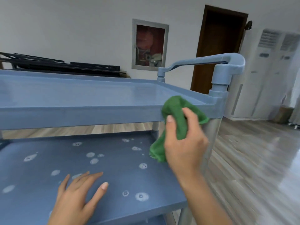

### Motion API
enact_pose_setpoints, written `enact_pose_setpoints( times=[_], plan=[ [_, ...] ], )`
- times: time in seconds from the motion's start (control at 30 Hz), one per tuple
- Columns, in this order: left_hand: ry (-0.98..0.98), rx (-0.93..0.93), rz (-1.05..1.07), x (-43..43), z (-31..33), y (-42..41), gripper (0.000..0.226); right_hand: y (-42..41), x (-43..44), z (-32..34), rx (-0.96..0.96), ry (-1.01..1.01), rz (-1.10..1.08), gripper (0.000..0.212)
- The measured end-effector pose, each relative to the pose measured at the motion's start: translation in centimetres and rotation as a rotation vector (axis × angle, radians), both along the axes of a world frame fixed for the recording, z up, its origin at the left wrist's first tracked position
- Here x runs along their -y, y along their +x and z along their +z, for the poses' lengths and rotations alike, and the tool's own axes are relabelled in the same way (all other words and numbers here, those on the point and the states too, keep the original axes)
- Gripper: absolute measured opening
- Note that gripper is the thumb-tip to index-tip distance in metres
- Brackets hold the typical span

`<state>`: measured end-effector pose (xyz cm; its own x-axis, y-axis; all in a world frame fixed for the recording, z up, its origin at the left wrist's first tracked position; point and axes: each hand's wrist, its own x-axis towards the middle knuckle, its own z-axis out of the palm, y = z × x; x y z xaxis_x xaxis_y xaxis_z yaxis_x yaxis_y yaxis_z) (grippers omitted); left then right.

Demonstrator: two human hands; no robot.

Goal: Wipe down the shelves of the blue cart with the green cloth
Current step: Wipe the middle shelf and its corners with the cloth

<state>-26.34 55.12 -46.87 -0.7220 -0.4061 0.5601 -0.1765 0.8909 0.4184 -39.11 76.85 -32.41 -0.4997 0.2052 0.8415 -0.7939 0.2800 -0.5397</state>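
Note:
The blue cart (81,116) fills the left and middle of the view, with a top shelf (97,95) and a middle shelf (113,176) below it. White foamy spots dot the middle shelf. My right hand (183,143) grips the bunched green cloth (175,114) at the right front corner of the top shelf, and the cloth's tail hangs down over the middle shelf's right side. My left hand (76,197) lies flat with straight fingers on the near part of the middle shelf.
The cart's curved handle (227,62) rises at the right end above a metal post (212,135). Wooden floor (251,159) spreads to the right. A brown door (217,46), a white standing unit (267,75) and dark stacked panels (65,65) line the far wall.

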Motion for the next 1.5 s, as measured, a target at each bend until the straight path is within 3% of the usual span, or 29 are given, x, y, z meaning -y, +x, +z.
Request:
enact_pose_setpoints(
  times=[0.1, 0.2, 0.37, 0.63, 0.8, 0.87, 1.0, 1.13, 1.27, 1.5],
  plan=[
    [0.008, 0.007, 0.041, 0.2, -0.7, 1.3, 0.081, 1.1, 3.3, -3.9, -0.002, 0.223, 0.196, 0.033],
    [-0.010, 0.077, 0.064, 0.3, -1.2, 2.3, 0.074, 0.4, 5.0, -8.0, 0.239, 0.450, 0.416, 0.027],
    [-0.031, 0.144, 0.111, 1.0, -1.2, 3.4, 0.061, -6.2, 3.4, -8.2, 0.491, 0.542, 0.367, 0.028],
    [0.001, 0.199, 0.114, 1.3, -4.3, 3.0, 0.057, -14.0, 3.0, -4.1, 0.433, 1.132, 0.218, 0.054],
    [0.012, 0.200, 0.063, 0.5, -5.2, 1.3, 0.061, -11.9, 0.2, -8.8, 0.647, 1.444, 0.373, 0.053],
    [0.002, 0.217, 0.050, 0.6, -5.4, 0.5, 0.064, -10.8, -0.8, -10.9, 0.677, 1.465, 0.443, 0.047],
    [-0.022, 0.286, 0.072, -0.2, -5.7, -1.5, 0.070, -10.5, -0.4, -13.8, 0.548, 1.344, 0.344, 0.039],
    [-0.042, 0.442, 0.056, -1.7, -6.4, -3.7, 0.075, -9.4, 0.8, -17.4, 0.606, 1.416, 0.347, 0.065],
    [-0.029, 0.533, 0.098, -2.0, -7.8, -4.9, 0.079, -8.2, 0.4, -21.1, 0.621, 1.420, 0.228, 0.065],
    [0.015, 0.600, 0.111, -1.1, -7.8, -6.4, 0.085, -8.9, 0.9, -21.3, 0.655, 1.450, 0.188, 0.065]
  ],
)
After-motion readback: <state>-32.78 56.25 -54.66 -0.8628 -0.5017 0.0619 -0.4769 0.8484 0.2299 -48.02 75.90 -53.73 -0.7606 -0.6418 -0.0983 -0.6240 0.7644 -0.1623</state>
